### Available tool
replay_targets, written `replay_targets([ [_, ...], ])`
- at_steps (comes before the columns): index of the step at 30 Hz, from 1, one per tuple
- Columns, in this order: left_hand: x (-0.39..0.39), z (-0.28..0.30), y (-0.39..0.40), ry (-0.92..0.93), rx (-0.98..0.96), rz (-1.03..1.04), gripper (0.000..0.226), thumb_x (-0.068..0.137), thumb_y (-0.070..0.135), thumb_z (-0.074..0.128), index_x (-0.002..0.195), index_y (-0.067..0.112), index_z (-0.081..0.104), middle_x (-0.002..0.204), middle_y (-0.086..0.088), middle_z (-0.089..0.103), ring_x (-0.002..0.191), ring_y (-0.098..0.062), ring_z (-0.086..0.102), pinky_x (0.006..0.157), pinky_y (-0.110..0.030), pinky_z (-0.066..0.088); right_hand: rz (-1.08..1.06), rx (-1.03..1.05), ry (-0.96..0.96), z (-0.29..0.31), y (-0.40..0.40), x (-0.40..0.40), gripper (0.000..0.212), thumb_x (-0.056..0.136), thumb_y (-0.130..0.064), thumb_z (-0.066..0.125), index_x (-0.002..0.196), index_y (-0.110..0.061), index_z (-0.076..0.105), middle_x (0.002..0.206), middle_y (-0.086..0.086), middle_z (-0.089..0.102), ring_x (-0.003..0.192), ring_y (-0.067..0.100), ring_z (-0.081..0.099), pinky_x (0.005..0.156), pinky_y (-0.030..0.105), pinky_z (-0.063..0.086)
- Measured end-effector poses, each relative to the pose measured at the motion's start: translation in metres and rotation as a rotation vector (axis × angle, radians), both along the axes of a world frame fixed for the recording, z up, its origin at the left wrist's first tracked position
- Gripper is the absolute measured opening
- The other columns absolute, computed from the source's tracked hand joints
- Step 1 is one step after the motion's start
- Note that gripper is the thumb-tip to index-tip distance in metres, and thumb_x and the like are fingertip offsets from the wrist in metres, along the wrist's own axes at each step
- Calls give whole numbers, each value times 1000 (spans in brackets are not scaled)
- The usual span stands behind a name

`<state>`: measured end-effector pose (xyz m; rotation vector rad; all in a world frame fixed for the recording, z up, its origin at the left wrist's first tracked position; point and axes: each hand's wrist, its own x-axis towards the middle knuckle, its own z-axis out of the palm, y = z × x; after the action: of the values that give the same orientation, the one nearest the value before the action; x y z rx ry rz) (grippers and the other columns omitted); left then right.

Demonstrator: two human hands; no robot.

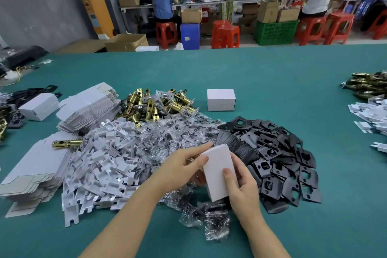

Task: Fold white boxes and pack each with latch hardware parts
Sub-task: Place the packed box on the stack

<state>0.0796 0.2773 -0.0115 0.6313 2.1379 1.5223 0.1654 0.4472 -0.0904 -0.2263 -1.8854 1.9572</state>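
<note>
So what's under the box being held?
Bagged screws and black plates lie below the box, which the left hand and right hand hold. Its underside and contents are hidden.

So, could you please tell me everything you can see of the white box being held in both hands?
The white box is a small rectangular carton of plain, unprinted, matte cardboard, already folded up. It is held tilted above the heap of bagged screws, its far end towards the black plates. The left hand grips its left side, forefinger along the far end; the right hand grips the near right side, thumb pressed on the top face. The near end is hidden.
</note>
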Motion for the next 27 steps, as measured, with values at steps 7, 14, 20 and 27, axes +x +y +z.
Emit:
replay_targets([
  [7,-32,16,26,-159,494,612,31,101,23,58,131,27,65,92,-8,78,80,-25,77,66,-33,63,-79,206,14,3,-8,2,29,97,-40,51,126,-42,52,110,-21,61,106,5,60,85,13,49],
  [14,-114,21,104,-483,769,754,31,104,10,49,133,2,53,107,-25,68,71,-24,75,64,-30,61,34,489,-15,-5,-9,-4,24,98,-37,53,92,-23,71,86,-16,66,88,7,64,75,15,47],
  [20,-180,27,173,-455,700,752,43,108,10,40,150,8,40,117,-25,65,75,-28,73,72,-39,65,52,527,-50,-11,-6,-8,19,98,-45,54,91,-33,67,88,-18,64,85,3,63,72,10,42],
  [27,-222,6,184,-379,398,767,41,105,4,43,146,8,50,123,-15,62,81,-25,71,65,-32,64,68,524,-27,-11,-6,-11,10,94,-40,58,92,-33,65,87,-19,64,84,1,63,72,11,43],
])
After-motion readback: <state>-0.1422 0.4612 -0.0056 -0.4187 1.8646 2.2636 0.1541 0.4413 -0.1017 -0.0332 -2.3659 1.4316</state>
